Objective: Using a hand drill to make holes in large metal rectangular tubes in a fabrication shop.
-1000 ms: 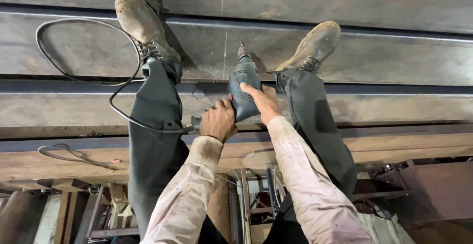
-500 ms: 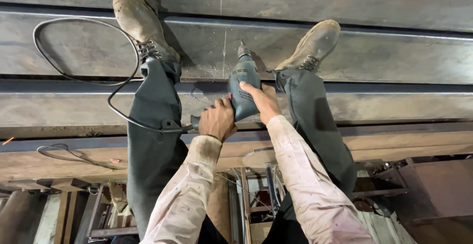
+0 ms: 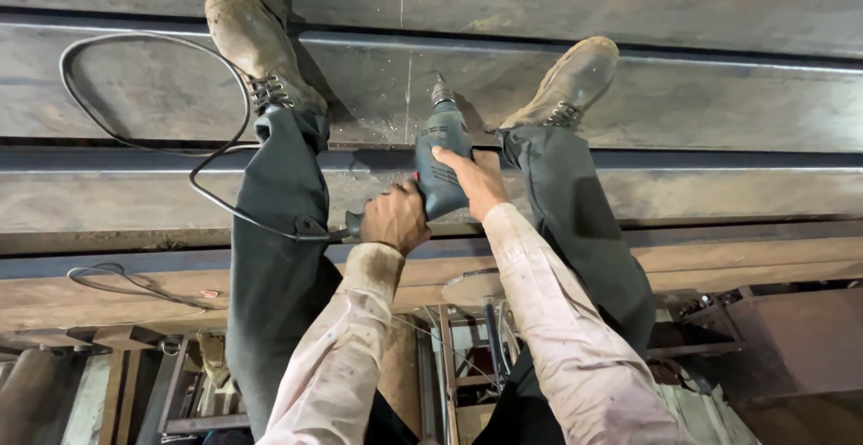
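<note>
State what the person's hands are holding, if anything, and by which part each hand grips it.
Both hands hold a green electric drill. The left hand grips its rear handle, where the cable leaves; the right hand clasps the side of its body.

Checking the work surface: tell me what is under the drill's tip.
The drill points at a grey steel beam, with pale metal chips scattered beside it. The contact spot itself is hidden by the chuck.

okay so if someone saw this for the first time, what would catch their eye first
A green drill at centre, gripped by the left hand and right hand, its bit pressed to a steel beam. Two tan boots stand on the beam either side, and a black cord loops left.
</note>
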